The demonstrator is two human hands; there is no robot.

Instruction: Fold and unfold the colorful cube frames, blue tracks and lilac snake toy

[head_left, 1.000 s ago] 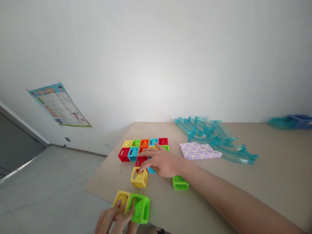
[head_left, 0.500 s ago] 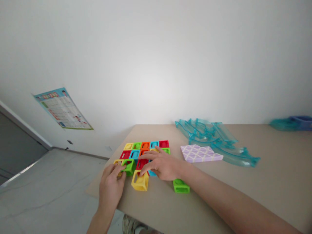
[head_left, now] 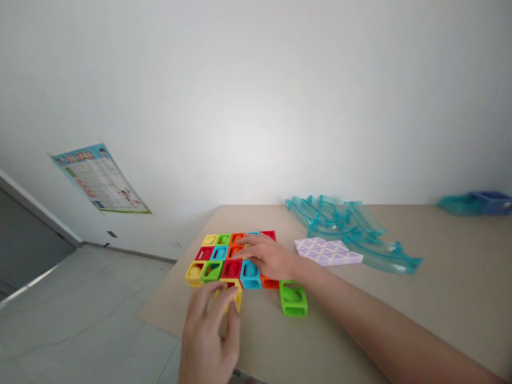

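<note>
Pale wall (head_left: 256, 106) behind a beige surface (head_left: 440, 298). Yellow cube (head_left: 194, 272) and green cube (head_left: 212, 271), under the left hand (head_left: 210, 330) half a second ago, now sit free at the left end of the block grid's (head_left: 232, 269) third row, lengthening that row. Left hand half open, thumb and fingers parted at the front yellow block (head_left: 239, 300), partly covering it; contact unclear. Right hand (head_left: 270, 256) palm down, fingers spread over the grid's right side, gripping nothing visible, hiding several cells. Blue item (head_left: 494, 202), far right: blurred, cut off.

Packed in three multicolored rows of hollow toy blocks (head_left: 232, 269) near the desk's (head_left: 440, 298) left edge, with a yellow block (head_left: 239, 300) and green block (head_left: 293, 296) nearer the front edge.
</note>
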